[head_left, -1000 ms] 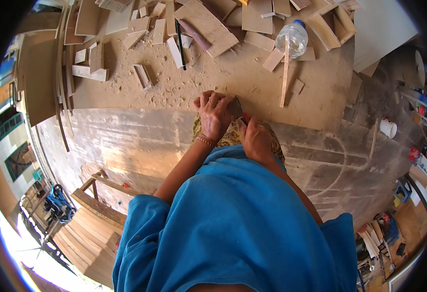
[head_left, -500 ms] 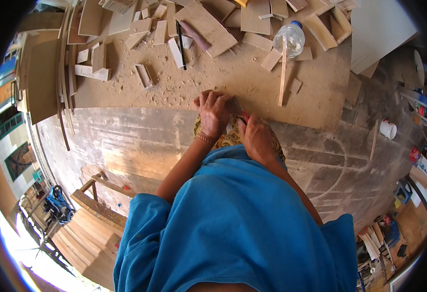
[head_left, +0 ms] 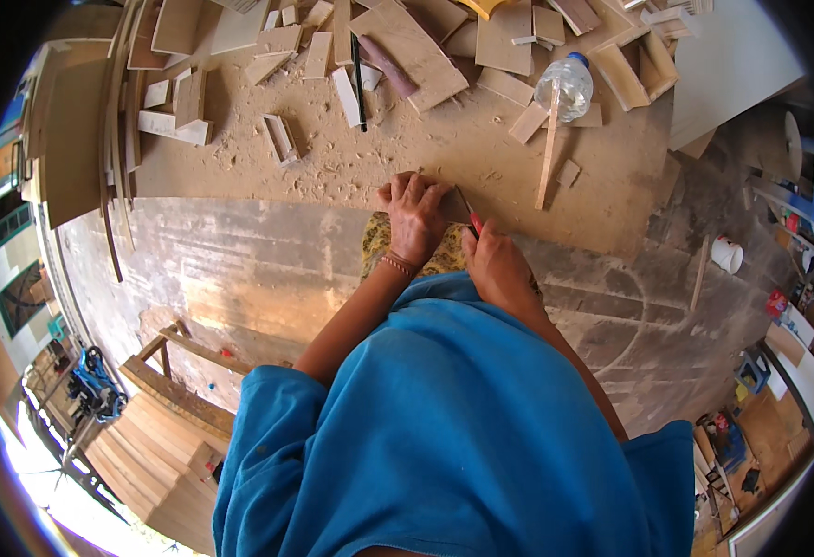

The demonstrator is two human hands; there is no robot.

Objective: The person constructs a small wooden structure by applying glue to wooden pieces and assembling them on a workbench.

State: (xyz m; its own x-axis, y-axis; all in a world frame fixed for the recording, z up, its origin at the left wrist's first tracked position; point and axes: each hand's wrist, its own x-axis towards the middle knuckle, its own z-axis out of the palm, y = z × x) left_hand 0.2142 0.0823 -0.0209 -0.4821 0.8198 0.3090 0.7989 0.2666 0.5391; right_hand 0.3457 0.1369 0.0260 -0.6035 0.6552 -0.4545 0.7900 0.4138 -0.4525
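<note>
At the near edge of the wooden worktop [head_left: 333, 176], my left hand [head_left: 413, 223] is closed, its fingers curled over a small wooden piece [head_left: 452, 207] that is mostly hidden beneath them. My right hand [head_left: 502, 265], just beside it, is wrapped around the red handle of a knife [head_left: 476, 223]. The knife's thin dark blade points up and away, against or close by the wooden piece; contact is hard to tell. Wood shavings [head_left: 333, 172] lie scattered on the worktop ahead of my hands.
A clear plastic bottle [head_left: 574, 100] with a blue cap stands behind a thin wooden strip [head_left: 548, 158]. A small wooden frame [head_left: 281, 139], a dark pencil-like rod [head_left: 359, 84] and several offcuts cover the far worktop. Stacked planks [head_left: 152, 455] sit at lower left, a white bucket [head_left: 727, 253] at right.
The view has shifted slightly. The knife stands at a somewhat different angle beside my left hand, with more of its red handle showing. Both hands keep their holds.
</note>
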